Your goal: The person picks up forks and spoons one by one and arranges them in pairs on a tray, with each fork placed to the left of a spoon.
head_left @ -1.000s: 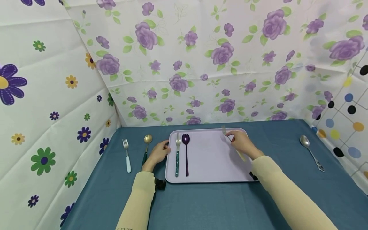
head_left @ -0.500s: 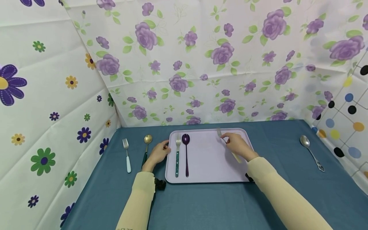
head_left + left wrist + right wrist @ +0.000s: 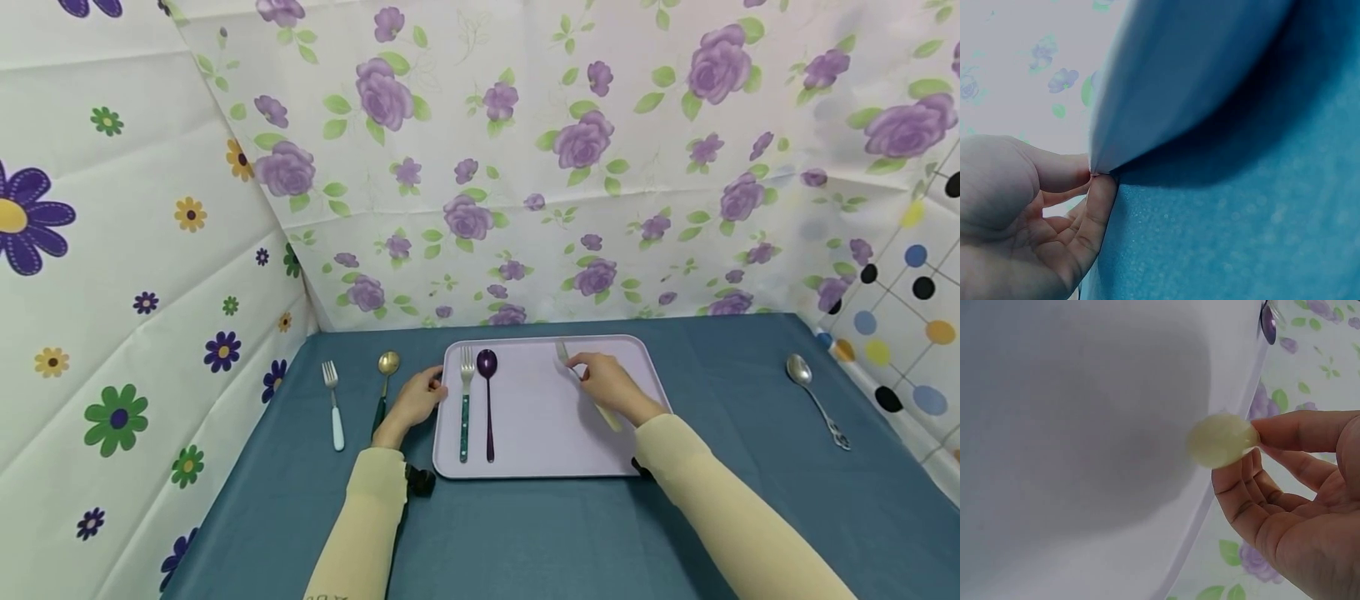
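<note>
My right hand (image 3: 611, 385) pinches a fork with a pale yellow handle (image 3: 607, 417) above the right half of the lilac tray (image 3: 540, 465). In the right wrist view the rounded end of that handle (image 3: 1219, 440) points toward the camera, and the tray's surface lies behind it. The left hand (image 3: 415, 398) grips the tray's left rim between thumb and finger, as the left wrist view shows. On the tray's left side lie a green-handled fork (image 3: 464, 417) and a dark purple spoon (image 3: 487, 364), side by side.
Left of the tray, a fork with a white handle (image 3: 337, 429) and a gold spoon with a dark green handle (image 3: 388, 363) lie on the blue tablecloth (image 3: 525, 542). A silver spoon (image 3: 799, 369) lies far right. Flowered cloth (image 3: 510, 167) hangs behind.
My right hand has moved left over the tray with the yellow-handled fork, closer to the purple spoon. The left hand has kept its hold on the tray's rim.
</note>
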Motion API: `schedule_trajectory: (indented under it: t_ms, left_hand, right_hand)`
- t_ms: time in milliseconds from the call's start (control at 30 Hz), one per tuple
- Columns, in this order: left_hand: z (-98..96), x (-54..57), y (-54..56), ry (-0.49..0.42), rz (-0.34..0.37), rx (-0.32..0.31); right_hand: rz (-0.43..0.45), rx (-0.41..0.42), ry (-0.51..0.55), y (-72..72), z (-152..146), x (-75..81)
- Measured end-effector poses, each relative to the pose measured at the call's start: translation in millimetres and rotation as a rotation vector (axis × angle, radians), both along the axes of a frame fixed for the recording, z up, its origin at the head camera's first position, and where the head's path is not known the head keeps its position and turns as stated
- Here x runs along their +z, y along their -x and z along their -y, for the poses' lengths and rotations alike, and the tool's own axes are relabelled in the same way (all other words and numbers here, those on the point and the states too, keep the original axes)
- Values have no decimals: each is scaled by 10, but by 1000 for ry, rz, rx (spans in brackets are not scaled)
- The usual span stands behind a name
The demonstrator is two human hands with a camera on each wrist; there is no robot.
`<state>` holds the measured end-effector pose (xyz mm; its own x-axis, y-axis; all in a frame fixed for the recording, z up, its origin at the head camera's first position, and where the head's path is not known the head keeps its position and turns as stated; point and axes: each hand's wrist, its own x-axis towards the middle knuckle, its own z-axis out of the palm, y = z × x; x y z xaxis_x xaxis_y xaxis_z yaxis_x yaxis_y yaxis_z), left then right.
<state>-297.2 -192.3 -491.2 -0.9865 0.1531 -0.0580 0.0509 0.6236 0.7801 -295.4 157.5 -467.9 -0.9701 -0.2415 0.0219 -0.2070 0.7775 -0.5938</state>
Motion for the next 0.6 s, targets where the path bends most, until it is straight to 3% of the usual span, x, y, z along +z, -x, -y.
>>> schedule_trajectory:
  t_ms: [600]
  left_hand:
    - [-8, -6, -1, -1, 11, 11]
  right_hand:
    - [28, 21, 8, -2, 391, 26]
